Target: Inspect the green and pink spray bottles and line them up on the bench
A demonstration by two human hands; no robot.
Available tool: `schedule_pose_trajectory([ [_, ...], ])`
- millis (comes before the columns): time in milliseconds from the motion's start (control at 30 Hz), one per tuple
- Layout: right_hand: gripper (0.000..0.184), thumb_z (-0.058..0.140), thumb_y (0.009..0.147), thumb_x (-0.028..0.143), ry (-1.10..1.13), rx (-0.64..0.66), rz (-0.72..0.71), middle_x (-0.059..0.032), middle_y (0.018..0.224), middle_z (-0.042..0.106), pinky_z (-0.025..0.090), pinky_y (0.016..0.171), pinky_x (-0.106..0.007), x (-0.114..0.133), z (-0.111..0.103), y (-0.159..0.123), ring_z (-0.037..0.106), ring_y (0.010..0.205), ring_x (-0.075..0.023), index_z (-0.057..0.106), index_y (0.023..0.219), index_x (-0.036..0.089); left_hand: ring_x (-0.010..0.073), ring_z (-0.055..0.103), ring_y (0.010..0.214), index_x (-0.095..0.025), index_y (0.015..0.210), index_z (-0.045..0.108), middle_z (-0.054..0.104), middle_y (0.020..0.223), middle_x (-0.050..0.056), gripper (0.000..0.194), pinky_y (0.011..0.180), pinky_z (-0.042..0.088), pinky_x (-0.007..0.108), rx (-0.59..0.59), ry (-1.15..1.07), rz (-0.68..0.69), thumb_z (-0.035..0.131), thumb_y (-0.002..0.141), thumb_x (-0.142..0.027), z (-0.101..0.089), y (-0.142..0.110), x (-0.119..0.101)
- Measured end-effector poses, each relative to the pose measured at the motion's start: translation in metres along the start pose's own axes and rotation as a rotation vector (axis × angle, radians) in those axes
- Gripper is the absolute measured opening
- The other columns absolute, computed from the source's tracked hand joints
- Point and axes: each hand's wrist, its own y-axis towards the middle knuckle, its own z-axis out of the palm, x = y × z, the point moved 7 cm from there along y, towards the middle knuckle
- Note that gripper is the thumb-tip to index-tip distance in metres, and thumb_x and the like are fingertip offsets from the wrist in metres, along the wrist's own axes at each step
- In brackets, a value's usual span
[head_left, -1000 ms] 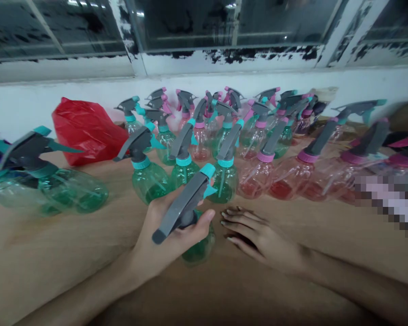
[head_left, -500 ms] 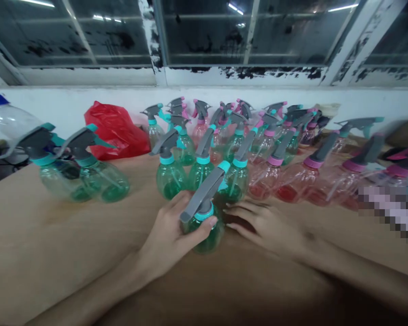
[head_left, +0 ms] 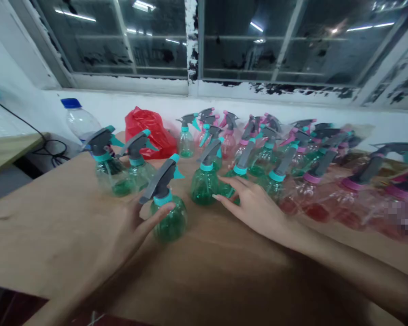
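My left hand (head_left: pixel 131 233) is wrapped round a green spray bottle (head_left: pixel 172 222) with a turquoise collar and grey trigger head, upright near the table's middle. My right hand (head_left: pixel 256 206) is open, its fingers stretched left toward another green spray bottle (head_left: pixel 204 185). Whether the fingertips touch that bottle I cannot tell. Behind the right hand stands one more green spray bottle (head_left: pixel 240 170), partly hidden by it. Left of these, two green spray bottles, one nearer the edge (head_left: pixel 105 174) and one beside it (head_left: pixel 140 171), stand close together.
Pink spray bottles (head_left: pixel 314 206) stand in a row on the right, with several mixed ones behind. A red plastic bag (head_left: pixel 149 136) lies against the wall, near a large clear bottle (head_left: pixel 81 120) with a blue cap. Black cables (head_left: pixel 56 151) hang past the wooden table's (head_left: pixel 37 217) left edge.
My left hand has carried its spray bottle leftward, away from the other green ones. My right hand now reaches in front of the green row. The view has turned left.
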Motion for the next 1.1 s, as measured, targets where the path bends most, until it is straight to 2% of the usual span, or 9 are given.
schedule_pose_trajectory([
  [133, 0.053, 0.05, 0.09, 0.041, -0.077, 0.001, 0.033, -0.018, 0.117, 0.065, 0.054, 0.08, -0.047, 0.004, 0.009, 0.013, 0.068, 0.088, -0.0295, 0.049, 0.132, 0.008, 0.0258, 0.067, 0.081, -0.02, 0.098, 0.066, 0.072, 0.089, 0.005, 0.035, 0.064, 0.052, 0.033, -0.014, 0.002, -0.008, 0.059, 0.082, -0.051, 0.003, 0.016, 0.018],
  [233, 0.061, 0.048, 0.09, 0.046, -0.089, -0.003, 0.052, -0.0218, 0.121, 0.062, 0.054, 0.08, -0.049, 0.004, 0.014, 0.021, 0.064, 0.102, -0.0345, 0.044, 0.135, 0.006, 0.0248, 0.066, 0.078, -0.019, 0.097, 0.066, 0.072, 0.09, 0.006, 0.038, 0.062, 0.05, 0.032, 0.001, -0.012, 0.01, 0.058, 0.083, -0.053, 0.009, 0.029, 0.017],
  [367, 0.059, 0.045, 0.091, 0.046, -0.095, 0.044, 0.1, -0.0232, 0.12, 0.062, 0.052, 0.079, -0.049, 0.003, 0.022, 0.031, 0.062, 0.105, -0.0362, 0.046, 0.133, 0.006, 0.0245, 0.067, 0.081, -0.017, 0.094, 0.065, 0.072, 0.089, 0.005, 0.034, 0.071, 0.049, 0.034, 0.032, -0.037, 0.049, 0.058, 0.084, -0.049, 0.015, 0.043, 0.011],
  [500, 0.062, 0.046, 0.088, 0.055, -0.087, 0.058, 0.154, -0.0217, 0.109, 0.066, 0.052, 0.074, -0.047, 0.002, 0.025, 0.04, 0.064, 0.098, -0.0367, 0.049, 0.128, 0.007, 0.0247, 0.067, 0.085, -0.017, 0.103, 0.065, 0.072, 0.092, 0.005, 0.036, 0.075, 0.048, 0.035, 0.062, -0.062, 0.074, 0.057, 0.086, -0.048, 0.019, 0.053, 0.009],
  [700, 0.061, 0.047, 0.086, 0.059, -0.089, 0.093, 0.227, -0.0159, 0.083, 0.068, 0.049, 0.062, -0.041, -0.003, 0.031, 0.05, 0.065, 0.077, -0.0331, 0.054, 0.117, 0.007, 0.0267, 0.067, 0.083, -0.016, 0.098, 0.065, 0.073, 0.09, 0.006, 0.033, 0.073, 0.049, 0.037, 0.092, -0.059, 0.06, 0.056, 0.087, -0.046, 0.024, 0.064, 0.012],
  [867, 0.058, 0.048, 0.085, 0.06, -0.125, 0.094, 0.231, -0.0131, 0.075, 0.065, 0.045, 0.057, -0.038, -0.003, 0.029, 0.054, 0.064, 0.073, -0.0319, 0.057, 0.11, 0.008, 0.0276, 0.066, 0.09, -0.017, 0.102, 0.063, 0.072, 0.096, 0.007, 0.033, 0.076, 0.049, 0.038, 0.101, -0.073, 0.067, 0.054, 0.088, -0.045, 0.027, 0.071, 0.014],
  [1100, 0.058, 0.049, 0.084, 0.059, -0.146, 0.154, 0.226, -0.0091, 0.069, 0.063, 0.044, 0.054, -0.036, -0.002, 0.028, 0.051, 0.063, 0.067, -0.0299, 0.056, 0.111, 0.008, 0.0291, 0.066, 0.09, -0.017, 0.095, 0.064, 0.071, 0.093, 0.007, 0.032, 0.078, 0.05, 0.041, 0.07, -0.088, 0.082, 0.051, 0.089, -0.045, 0.029, 0.076, 0.016],
])
